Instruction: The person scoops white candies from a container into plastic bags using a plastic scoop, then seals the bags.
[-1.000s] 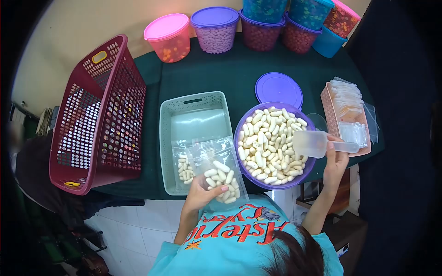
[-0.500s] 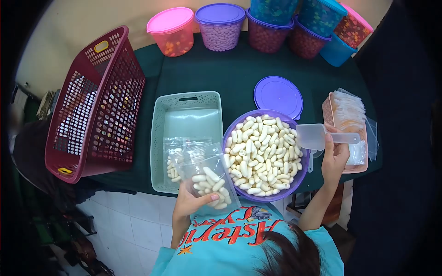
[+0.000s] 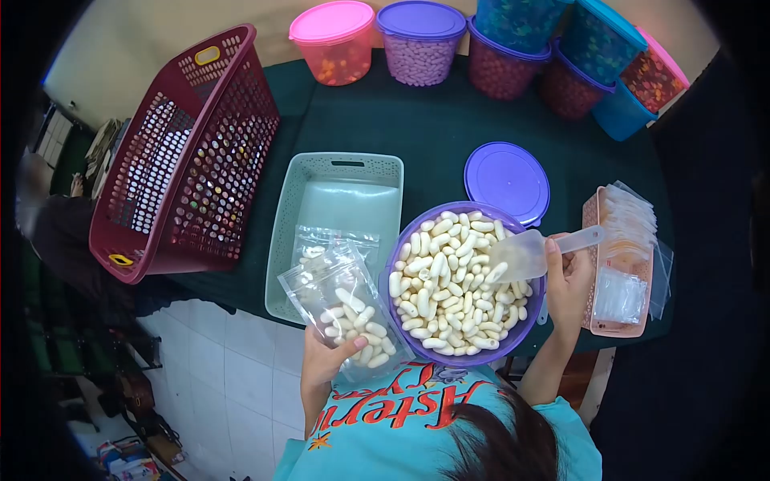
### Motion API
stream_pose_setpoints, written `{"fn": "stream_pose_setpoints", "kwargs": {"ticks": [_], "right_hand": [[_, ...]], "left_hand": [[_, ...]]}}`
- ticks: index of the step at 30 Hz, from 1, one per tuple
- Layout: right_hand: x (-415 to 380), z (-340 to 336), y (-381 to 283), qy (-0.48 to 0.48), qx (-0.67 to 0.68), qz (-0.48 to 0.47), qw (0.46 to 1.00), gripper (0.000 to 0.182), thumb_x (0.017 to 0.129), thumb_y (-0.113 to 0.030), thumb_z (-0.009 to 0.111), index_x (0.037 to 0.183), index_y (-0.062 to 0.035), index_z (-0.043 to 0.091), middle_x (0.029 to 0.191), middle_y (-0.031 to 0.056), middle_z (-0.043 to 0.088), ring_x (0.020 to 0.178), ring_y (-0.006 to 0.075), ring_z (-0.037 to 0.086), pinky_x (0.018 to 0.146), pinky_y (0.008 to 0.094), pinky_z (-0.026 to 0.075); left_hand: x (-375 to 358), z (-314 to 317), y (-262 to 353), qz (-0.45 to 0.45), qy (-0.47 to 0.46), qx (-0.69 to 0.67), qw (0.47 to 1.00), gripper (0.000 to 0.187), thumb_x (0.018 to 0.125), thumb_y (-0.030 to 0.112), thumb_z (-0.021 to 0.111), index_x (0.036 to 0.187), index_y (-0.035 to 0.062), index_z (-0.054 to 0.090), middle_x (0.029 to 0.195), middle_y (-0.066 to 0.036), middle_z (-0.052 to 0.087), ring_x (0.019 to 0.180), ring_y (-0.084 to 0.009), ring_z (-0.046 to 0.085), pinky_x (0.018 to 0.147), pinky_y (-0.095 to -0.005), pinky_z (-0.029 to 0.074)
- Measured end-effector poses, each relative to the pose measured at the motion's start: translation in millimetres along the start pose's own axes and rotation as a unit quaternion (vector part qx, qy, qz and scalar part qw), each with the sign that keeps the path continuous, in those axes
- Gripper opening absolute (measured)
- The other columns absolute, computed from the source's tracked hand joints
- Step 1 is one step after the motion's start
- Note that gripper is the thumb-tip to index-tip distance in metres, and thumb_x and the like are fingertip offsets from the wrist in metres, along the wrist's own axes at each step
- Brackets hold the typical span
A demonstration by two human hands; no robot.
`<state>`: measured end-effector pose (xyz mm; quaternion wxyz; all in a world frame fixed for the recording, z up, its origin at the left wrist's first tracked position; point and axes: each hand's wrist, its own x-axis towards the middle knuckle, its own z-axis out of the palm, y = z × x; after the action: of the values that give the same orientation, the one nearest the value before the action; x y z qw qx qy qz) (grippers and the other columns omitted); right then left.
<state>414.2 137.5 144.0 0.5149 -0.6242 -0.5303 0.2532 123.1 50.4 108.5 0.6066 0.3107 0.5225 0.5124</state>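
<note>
A clear zip bag (image 3: 353, 321), partly filled with white oblong pieces, is gripped by my left hand (image 3: 327, 357) at its lower left. My right hand (image 3: 571, 280) holds a translucent scoop (image 3: 520, 255) by the handle; its mouth is tipped into the white pieces (image 3: 457, 297) in the round purple tub (image 3: 536, 317), with a piece or so at its lip. Behind the held bag, another bag (image 3: 361, 239) with white pieces lies in the pale green basket (image 3: 348, 178). The purple lid (image 3: 508, 183) lies flat behind the tub.
A tall maroon basket (image 3: 215, 160) stands at the left. To the right, a pink basket (image 3: 597, 309) holds stacks of small bags. Several lidded tubs, among them a pink-lidded one (image 3: 335, 48) and a purple-lidded one (image 3: 420, 48), line the back of the dark green table (image 3: 385, 120).
The scoop has moved from above the tub's right rim to the left, into the white pieces. My left hand still holds the bag, now tilted more to the left. The view has shifted.
</note>
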Motion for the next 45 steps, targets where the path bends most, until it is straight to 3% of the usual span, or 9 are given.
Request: {"fn": "stream_pose_setpoints", "kwargs": {"ticks": [3,6,8,21,23,29,33,37,45], "right_hand": [[-3,6,2,-0.027,0.031,0.004,0.999,0.015,0.083,-0.01,0.053,0.086,0.0047,0.052,0.072,0.0073,0.057,0.063,0.0085,0.052,0.054,0.0225,0.043],[-7,11,2,-0.059,0.034,0.016,0.998,0.015,0.083,-0.009,0.053,0.087,0.0047,0.051,0.071,0.0056,0.056,0.064,0.0073,0.051,0.057,0.0214,0.042],[-9,12,3,-0.059,0.05,0.017,0.997,0.014,0.083,-0.009,0.053,0.087,0.0046,0.051,0.071,0.0057,0.055,0.064,0.0073,0.051,0.057,0.0216,0.042],[-32,19,-9,-0.033,0.021,0.027,0.999,0.017,0.083,-0.01,0.052,0.088,0.0059,0.051,0.08,0.0133,0.06,0.07,0.011,0.057,0.056,0.0233,0.046],[-34,20,-3,-0.026,-0.003,0.022,0.999,0.018,0.084,-0.011,0.052,0.089,0.0056,0.05,0.078,0.0124,0.059,0.069,0.0115,0.057,0.057,0.0232,0.046],[-44,23,-1,0.01,0.123,0.121,0.985,0.018,0.084,-0.012,0.051,0.091,0.0038,0.049,0.079,0.0102,0.058,0.07,0.0105,0.058,0.056,0.0211,0.047],[-46,28,-8,0.03,0.187,0.171,0.967,0.021,0.085,-0.016,0.05,0.094,0.0029,0.047,0.082,0.0103,0.057,0.07,0.0109,0.059,0.055,0.0228,0.051],[-39,23,-9,0.023,0.262,0.214,0.941,0.023,0.085,-0.018,0.049,0.096,0.002,0.047,0.081,0.0085,0.057,0.068,0.0123,0.059,0.054,0.0234,0.052],[-40,27,1,0.046,0.174,0.141,0.974,0.02,0.085,-0.016,0.049,0.095,0.0014,0.048,0.077,0.0064,0.057,0.065,0.0083,0.056,0.051,0.0193,0.046]], "left_hand": [[-3,-3,-8,0.02,-0.003,-0.043,0.999,0.05,0.066,0.008,0.068,0.108,-0.0064,0.045,0.094,-0.013,0.058,0.083,-0.0171,0.057,0.075,-0.03,0.046],[-4,-10,-19,0.087,-0.01,-0.028,0.996,0.054,0.074,0.029,0.065,0.107,-0.0072,0.044,0.099,-0.016,0.056,0.085,-0.0199,0.058,0.072,-0.0302,0.048],[-7,-6,-14,0.073,-0.011,-0.073,0.995,0.054,0.083,0.038,0.05,0.111,-0.007,0.043,0.103,-0.016,0.053,0.093,-0.0207,0.054,0.081,-0.0321,0.043],[17,-23,-6,0.027,-0.09,-0.157,0.983,0.067,0.087,0.052,0.025,0.114,-0.0076,0.041,0.106,-0.018,0.051,0.097,-0.0251,0.052,0.086,-0.035,0.04],[23,-31,-9,-0.019,-0.119,-0.132,0.984,0.074,0.087,0.053,0.011,0.115,-0.0083,0.04,0.109,-0.02,0.05,0.102,-0.0285,0.049,0.09,-0.0372,0.037],[41,-38,0,-0.054,-0.261,-0.188,0.945,0.07,0.088,0.051,0.013,0.116,-0.0075,0.04,0.112,-0.02,0.048,0.106,-0.0283,0.046,0.092,-0.0377,0.034],[45,-21,17,-0.079,-0.229,-0.069,0.968,0.066,0.089,0.048,0.015,0.116,-0.0074,0.04,0.113,-0.02,0.048,0.106,-0.0272,0.047,0.092,-0.0374,0.034],[55,-19,20,-0.133,-0.29,-0.099,0.942,0.062,0.09,0.044,0.015,0.116,-0.0071,0.04,0.113,-0.02,0.048,0.107,-0.0267,0.045,0.094,-0.0376,0.032],[68,-15,22,-0.137,-0.317,-0.078,0.935,0.059,0.091,0.041,0.015,0.112,-0.0064,0.044,0.112,-0.018,0.049,0.105,-0.0249,0.046,0.094,-0.0361,0.032]]}}
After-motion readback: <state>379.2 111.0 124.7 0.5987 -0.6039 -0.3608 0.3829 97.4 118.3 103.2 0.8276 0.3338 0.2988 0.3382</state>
